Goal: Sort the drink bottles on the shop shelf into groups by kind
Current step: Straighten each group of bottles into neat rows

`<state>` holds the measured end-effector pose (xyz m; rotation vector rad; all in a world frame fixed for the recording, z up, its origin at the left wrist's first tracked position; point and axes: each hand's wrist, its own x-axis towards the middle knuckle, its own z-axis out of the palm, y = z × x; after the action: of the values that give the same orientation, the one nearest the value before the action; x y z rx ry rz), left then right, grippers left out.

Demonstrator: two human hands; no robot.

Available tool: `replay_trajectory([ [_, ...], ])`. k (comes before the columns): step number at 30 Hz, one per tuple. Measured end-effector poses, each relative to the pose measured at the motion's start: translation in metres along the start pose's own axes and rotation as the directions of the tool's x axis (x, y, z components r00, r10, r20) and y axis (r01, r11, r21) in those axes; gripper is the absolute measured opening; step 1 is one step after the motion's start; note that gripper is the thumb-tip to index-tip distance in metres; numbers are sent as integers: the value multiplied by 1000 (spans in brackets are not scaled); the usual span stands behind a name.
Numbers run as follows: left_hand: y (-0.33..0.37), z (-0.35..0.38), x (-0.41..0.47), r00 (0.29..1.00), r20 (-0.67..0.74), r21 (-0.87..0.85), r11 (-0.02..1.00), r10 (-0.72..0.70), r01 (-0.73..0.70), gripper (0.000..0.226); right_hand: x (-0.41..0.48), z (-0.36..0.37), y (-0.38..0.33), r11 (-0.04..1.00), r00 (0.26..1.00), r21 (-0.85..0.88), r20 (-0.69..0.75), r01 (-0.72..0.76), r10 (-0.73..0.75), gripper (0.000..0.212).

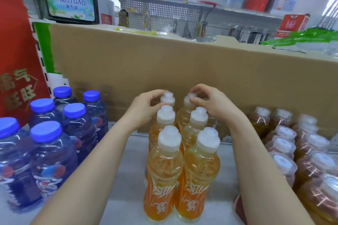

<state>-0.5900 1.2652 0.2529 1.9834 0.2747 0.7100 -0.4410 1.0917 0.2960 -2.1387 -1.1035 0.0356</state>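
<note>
6 orange bottles [164,179] stand in 2 columns of 3 in the middle of the shelf [126,179], with the back pair just in front of the cardboard [164,64]. Left hand [146,105] has curled fingertips pinching the back-left cap [167,97], and right hand [210,102] pinches the back-right cap [189,98] the same way. Blue bottles [53,160] are grouped at left and brown bottles [311,166] at right, blurred, possibly tea, both apart from the orange group.
</note>
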Motion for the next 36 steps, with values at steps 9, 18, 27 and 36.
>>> replay_trajectory([
  [9,3,-3,-24,999,-46,-51,999,18,-21,37,-11,-1,4,996,995,89,98,-7,-2,23],
  [18,38,4,-92,947,-207,-67,962,245,-263,23,-71,-14,-15,986,967,156,-252,67,-26,20],
  [27,34,24,-140,944,-19,55,943,329,-328,59,-163,44,-25,981,913,1,-367,192,-178,30],
  [36,29,27,-141,949,-10,105,944,316,-313,63,-173,44,-33,988,906,-116,-399,98,-137,46],
])
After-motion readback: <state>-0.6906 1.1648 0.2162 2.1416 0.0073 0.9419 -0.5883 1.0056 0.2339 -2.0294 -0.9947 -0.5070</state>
